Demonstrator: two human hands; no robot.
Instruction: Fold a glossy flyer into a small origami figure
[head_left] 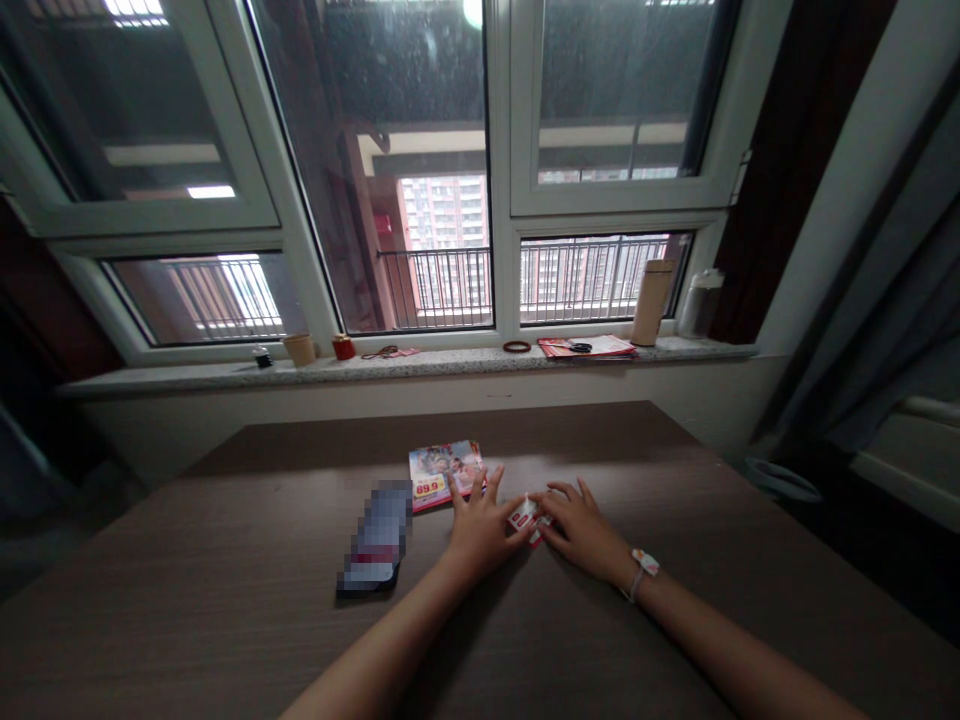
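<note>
Between my two hands is a small piece of red-and-white printed paper, low over the brown table. My left hand has its thumb and index finger closed on the paper's left side, the other fingers spread forward. On the right side, the thumb and fingertips of my right hand are closed on the paper, with some fingers stretched out. The fingertips partly cover the paper, so its exact folds are hidden. Just beyond my left fingertips lies a small stack of colourful printed leaflets.
A phone with a blurred screen lies left of my left hand. Along the granite windowsill stand a paper cup, a red spool-like item, scissors on red-and-white papers, a tan cylinder and a clear bottle.
</note>
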